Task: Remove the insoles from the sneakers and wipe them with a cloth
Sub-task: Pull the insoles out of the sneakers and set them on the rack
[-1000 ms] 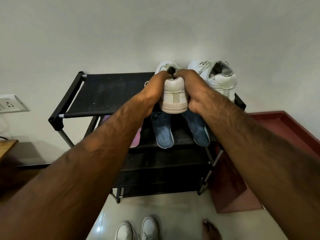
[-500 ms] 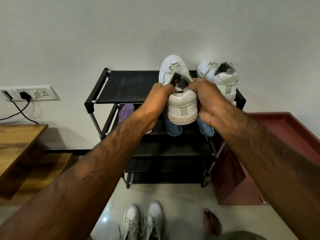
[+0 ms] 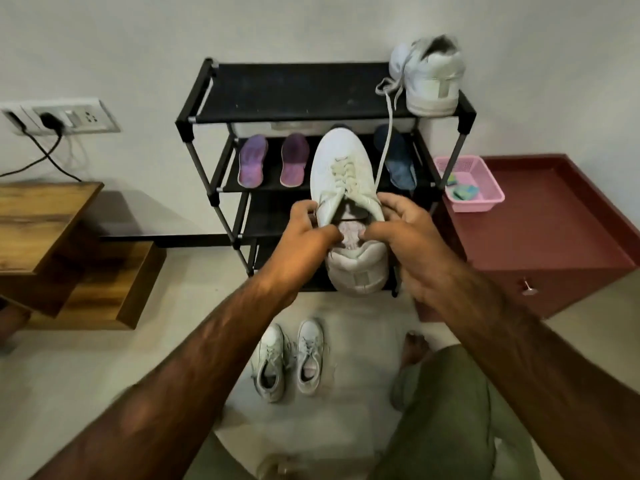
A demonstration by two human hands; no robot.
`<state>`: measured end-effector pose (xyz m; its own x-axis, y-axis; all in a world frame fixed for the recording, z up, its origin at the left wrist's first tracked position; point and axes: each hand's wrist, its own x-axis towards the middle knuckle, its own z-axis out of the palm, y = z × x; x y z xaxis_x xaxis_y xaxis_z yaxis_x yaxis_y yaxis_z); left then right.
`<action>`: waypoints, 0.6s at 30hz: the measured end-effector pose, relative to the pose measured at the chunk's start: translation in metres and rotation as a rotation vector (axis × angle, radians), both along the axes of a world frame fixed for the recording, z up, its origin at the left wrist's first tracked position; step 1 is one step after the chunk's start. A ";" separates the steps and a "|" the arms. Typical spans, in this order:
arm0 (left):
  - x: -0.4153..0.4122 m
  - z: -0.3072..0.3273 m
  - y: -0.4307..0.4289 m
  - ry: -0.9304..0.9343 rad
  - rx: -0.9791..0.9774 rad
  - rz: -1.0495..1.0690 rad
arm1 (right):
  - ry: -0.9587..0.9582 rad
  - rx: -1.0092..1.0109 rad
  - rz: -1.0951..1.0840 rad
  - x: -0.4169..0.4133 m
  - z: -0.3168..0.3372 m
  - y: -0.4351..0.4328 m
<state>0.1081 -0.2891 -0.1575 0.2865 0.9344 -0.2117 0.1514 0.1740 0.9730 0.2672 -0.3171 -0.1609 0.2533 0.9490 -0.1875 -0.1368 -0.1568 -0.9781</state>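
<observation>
I hold a white sneaker [image 3: 341, 168] in the air in front of a black shoe rack [image 3: 294, 88], toe pointing away. My left hand [image 3: 306, 233] grips its left collar and my right hand [image 3: 403, 233] grips the right collar, thumbs at the opening. A pale pink insole [image 3: 350, 237] shows inside the shoe. The second white sneaker [image 3: 431, 79] stands on the rack's top right, one lace hanging down. Two purple insoles [image 3: 273, 161] and a blue insole [image 3: 398, 161] lie on the second shelf.
A pink basket [image 3: 485, 174] with cloths sits on a maroon cabinet [image 3: 554, 230] at the right. A wooden table [image 3: 45, 216] stands left, under a wall socket [image 3: 62, 116] with a plugged cable. Another white pair [image 3: 287, 358] lies on the floor near my bare foot [image 3: 414, 351].
I have lifted the sneaker off the top shelf and drawn it down and toward me. My view has pulled back and lowered, so the basket, table and lower shelves show.
</observation>
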 end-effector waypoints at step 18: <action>-0.016 -0.226 -0.057 0.121 -0.441 -0.003 | 0.002 -0.521 -0.036 -0.021 -0.217 -0.055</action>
<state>0.0916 -0.3466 -0.3834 0.2374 0.7466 -0.6215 0.2604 0.5675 0.7811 0.2463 -0.3720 -0.3777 0.2831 0.7204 -0.6331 -0.1530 -0.6178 -0.7713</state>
